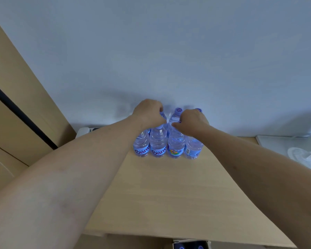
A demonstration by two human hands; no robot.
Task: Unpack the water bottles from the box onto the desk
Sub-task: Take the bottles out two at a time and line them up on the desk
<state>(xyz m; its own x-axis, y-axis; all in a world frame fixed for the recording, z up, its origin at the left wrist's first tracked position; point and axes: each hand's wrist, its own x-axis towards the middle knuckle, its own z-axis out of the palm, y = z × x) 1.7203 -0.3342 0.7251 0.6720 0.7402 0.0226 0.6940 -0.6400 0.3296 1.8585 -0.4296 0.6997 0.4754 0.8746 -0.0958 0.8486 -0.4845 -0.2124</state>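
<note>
Several clear water bottles (158, 144) with blue labels and blue caps stand upright in rows at the far edge of the light wooden desk (169, 191), close to the wall. My left hand (148, 112) is wrapped over the tops of the left bottles in the group. My right hand (191, 122) grips the top of a bottle on the right side of the group. At the bottom edge, the open box (190, 244) shows two blue bottle caps inside.
A pale wall rises just behind the bottles. A wooden cabinet side (16, 105) stands at the left. A white power strip (84, 131) lies at the desk's back left. A white surface with crumpled clear plastic (305, 157) sits at the right.
</note>
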